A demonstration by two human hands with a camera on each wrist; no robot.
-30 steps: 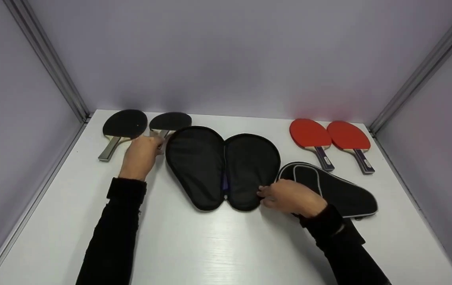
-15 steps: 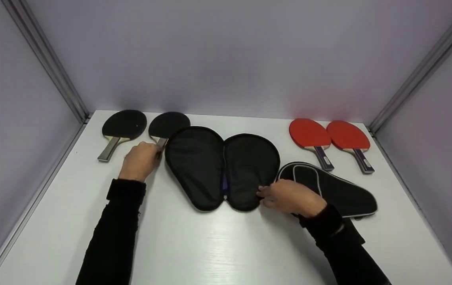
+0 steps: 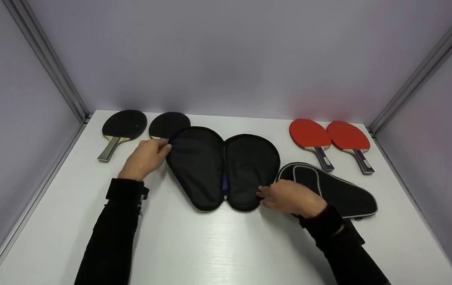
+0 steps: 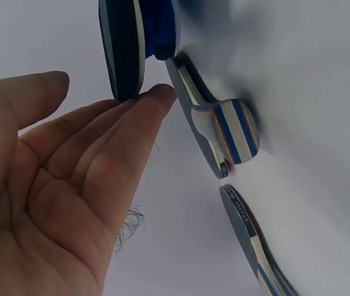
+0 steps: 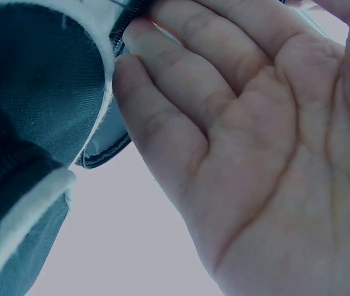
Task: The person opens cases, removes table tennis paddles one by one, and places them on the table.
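Note:
A black paddle case [image 3: 198,170] lies spread open mid-table in the head view, its two halves joined along the middle. My left hand [image 3: 144,158] is at its left edge; the left wrist view shows straight fingers [image 4: 122,135] touching a case edge [image 4: 124,49], thumb apart. At the right half's lower edge, my right hand [image 3: 291,196] holds the rim, though the right wrist view hides the thumb tip. Just behind my left hand is a black table tennis paddle [image 3: 168,123], its handle hidden in the head view. Another black paddle [image 3: 124,126] lies farther left.
A second black case [image 3: 342,194] with pale piping lies right of my right hand and partly under it. Two red paddles [image 3: 310,133] lie behind it at the back right. Grey walls [image 3: 226,59] with metal corner posts surround the white table [image 3: 210,245].
My left hand has moved from the handle of the nearer black paddle to the left edge of the spread case, its thumb now showing. The right hand has stayed in place.

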